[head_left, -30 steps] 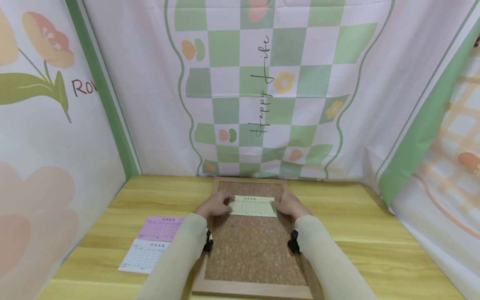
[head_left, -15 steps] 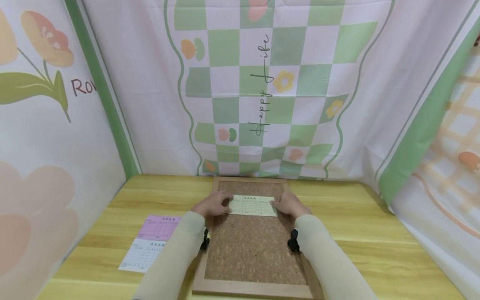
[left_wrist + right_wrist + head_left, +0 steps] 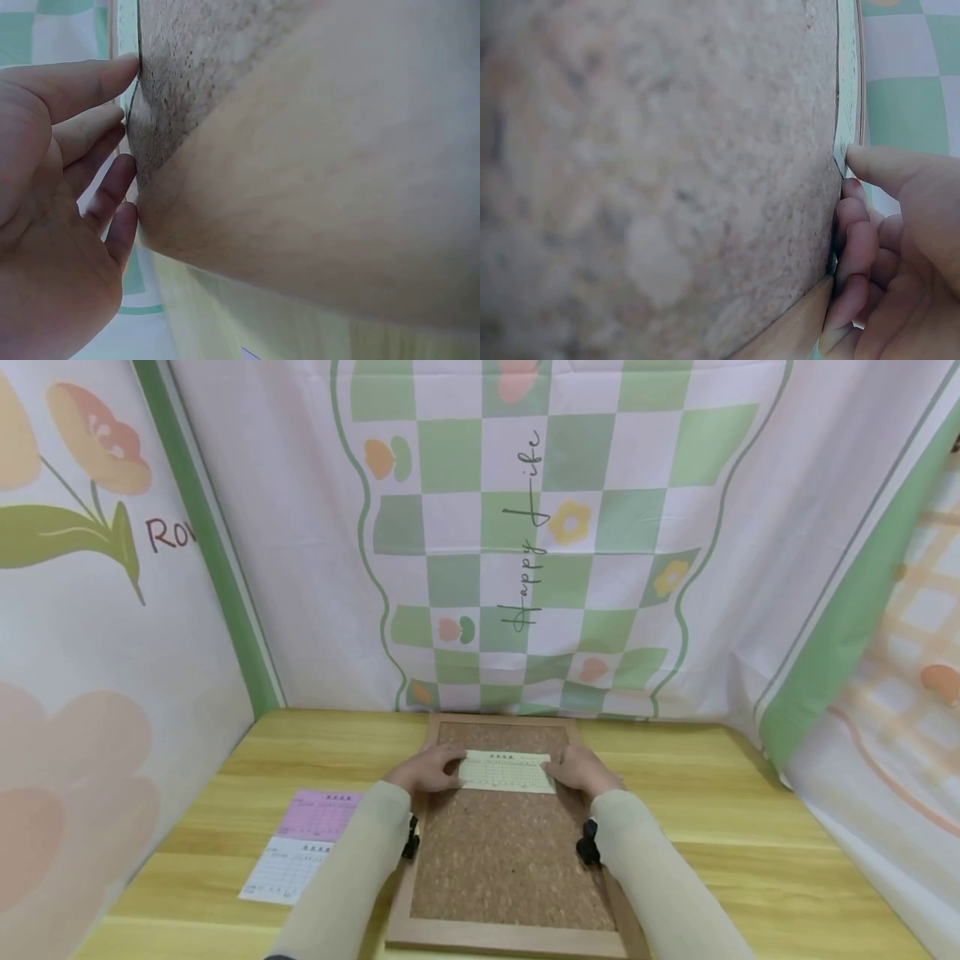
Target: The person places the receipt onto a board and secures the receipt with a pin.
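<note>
A pale green printed slip (image 3: 506,772) lies across the upper part of a cork board (image 3: 512,864) with a wooden frame. My left hand (image 3: 429,767) is at the slip's left end. In the left wrist view its thumb and fingers (image 3: 97,82) are spread, fairly straight, with tips touching down at the slip and the board's edge. My right hand (image 3: 580,770) holds the slip's right end. The right wrist view shows the thumb (image 3: 877,165) on top of the slip's corner and the other fingers curled below, against the board.
Left of the board, a pink printed slip (image 3: 318,814) and a white printed slip (image 3: 281,868) lie on the wooden table (image 3: 187,877), the left forearm partly covering them. A checked curtain (image 3: 525,568) hangs behind the table. Black wrist cameras sit at both sleeves.
From one second ago, my left hand has shifted very slightly to the left at the slip's end. The right hand and the slip look the same.
</note>
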`<state>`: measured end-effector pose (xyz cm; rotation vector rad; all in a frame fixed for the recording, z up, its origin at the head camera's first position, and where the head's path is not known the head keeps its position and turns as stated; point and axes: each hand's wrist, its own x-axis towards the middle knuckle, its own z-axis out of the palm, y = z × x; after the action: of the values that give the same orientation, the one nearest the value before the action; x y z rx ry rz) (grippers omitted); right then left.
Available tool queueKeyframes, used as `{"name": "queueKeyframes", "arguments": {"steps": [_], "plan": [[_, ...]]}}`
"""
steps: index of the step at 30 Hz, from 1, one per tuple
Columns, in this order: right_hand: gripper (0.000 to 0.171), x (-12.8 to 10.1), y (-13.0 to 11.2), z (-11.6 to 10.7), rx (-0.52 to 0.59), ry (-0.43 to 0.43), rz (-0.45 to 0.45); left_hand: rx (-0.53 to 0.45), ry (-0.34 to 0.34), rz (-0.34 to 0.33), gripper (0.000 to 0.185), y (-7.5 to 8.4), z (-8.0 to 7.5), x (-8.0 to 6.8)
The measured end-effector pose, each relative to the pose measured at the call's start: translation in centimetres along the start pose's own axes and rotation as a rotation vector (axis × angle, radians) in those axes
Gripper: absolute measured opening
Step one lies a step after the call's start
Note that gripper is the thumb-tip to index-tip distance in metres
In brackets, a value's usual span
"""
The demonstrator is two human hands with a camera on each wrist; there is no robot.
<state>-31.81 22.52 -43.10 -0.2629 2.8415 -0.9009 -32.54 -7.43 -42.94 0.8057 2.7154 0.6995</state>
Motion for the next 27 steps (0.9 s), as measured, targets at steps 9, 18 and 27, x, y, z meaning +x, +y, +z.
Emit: {"name": "queueKeyframes", "arguments": {"steps": [9, 18, 27], "plan": [[0.043, 0.1, 0.0, 0.0, -0.033, -0.002, -0.02, 0.001, -0.007, -0.035, 0.058, -0.1, 0.1, 0.0], [0.053, 0.1, 0.1, -0.1, -0.05, -0.042, -0.024, -0.004, -0.015, -0.043, 0.058, -0.2, 0.2, -0.2], [0.052, -0.1, 0.2, -1.1, 0.034, -0.092, -0.022, -0.004, -0.013, -0.038, 0.059, -0.2, 0.1, -0.2]]}}
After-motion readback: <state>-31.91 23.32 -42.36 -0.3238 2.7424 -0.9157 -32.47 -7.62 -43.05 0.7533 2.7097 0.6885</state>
